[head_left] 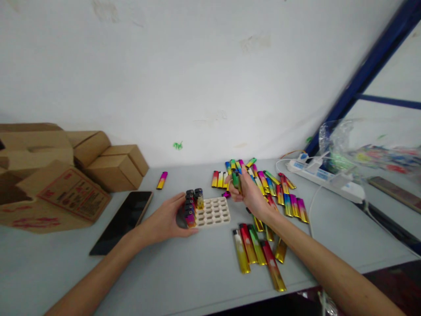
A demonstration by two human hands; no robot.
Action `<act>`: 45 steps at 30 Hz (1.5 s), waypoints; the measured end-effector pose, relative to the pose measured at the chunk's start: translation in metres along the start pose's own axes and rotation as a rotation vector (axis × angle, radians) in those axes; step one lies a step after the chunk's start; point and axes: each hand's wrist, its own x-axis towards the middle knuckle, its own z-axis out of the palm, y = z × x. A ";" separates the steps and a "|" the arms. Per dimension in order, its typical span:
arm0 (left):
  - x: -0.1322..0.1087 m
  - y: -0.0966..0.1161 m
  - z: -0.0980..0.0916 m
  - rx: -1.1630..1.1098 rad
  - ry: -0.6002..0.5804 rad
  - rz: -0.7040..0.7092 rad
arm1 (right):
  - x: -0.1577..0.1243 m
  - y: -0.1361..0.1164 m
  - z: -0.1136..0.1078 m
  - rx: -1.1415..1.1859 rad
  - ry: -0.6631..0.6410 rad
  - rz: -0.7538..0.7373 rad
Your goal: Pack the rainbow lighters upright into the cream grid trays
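Note:
A white tray (213, 212) with rows of holes lies on the table. Lighters (190, 206) with dark tops stand upright in its left columns, and a clear yellowish piece (200, 202) shows beside them. My left hand (169, 218) is wrapped round the tray's left end, thumb along the near edge. To the right of the tray, my right hand (247, 193) is raised over the loose lighters, its fingers closed on a green lighter (236, 182). Shiny multicoloured lighters (289, 205) are scattered behind and beside this hand, and several more (241, 252) lie nearer the table's front edge.
A single purple-and-yellow lighter (162, 180) lies behind my left hand. Further left are a dark-screened phone or tablet (123, 221) and cardboard boxes (75, 193). A white power strip (325, 179) with cables runs along the right, near a clear plastic bag (378, 153).

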 end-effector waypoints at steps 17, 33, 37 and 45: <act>0.000 0.015 0.005 -0.116 0.034 -0.054 | -0.016 0.018 0.013 -0.437 -0.053 -0.242; 0.001 0.017 0.010 -0.095 0.031 -0.065 | -0.018 0.017 0.018 -1.021 -0.161 -0.745; 0.001 0.017 0.011 -0.100 0.027 -0.056 | -0.017 0.023 0.017 -1.001 -0.171 -0.698; 0.001 0.019 0.008 -0.091 0.016 -0.070 | -0.016 0.033 0.022 -0.893 -0.185 -0.481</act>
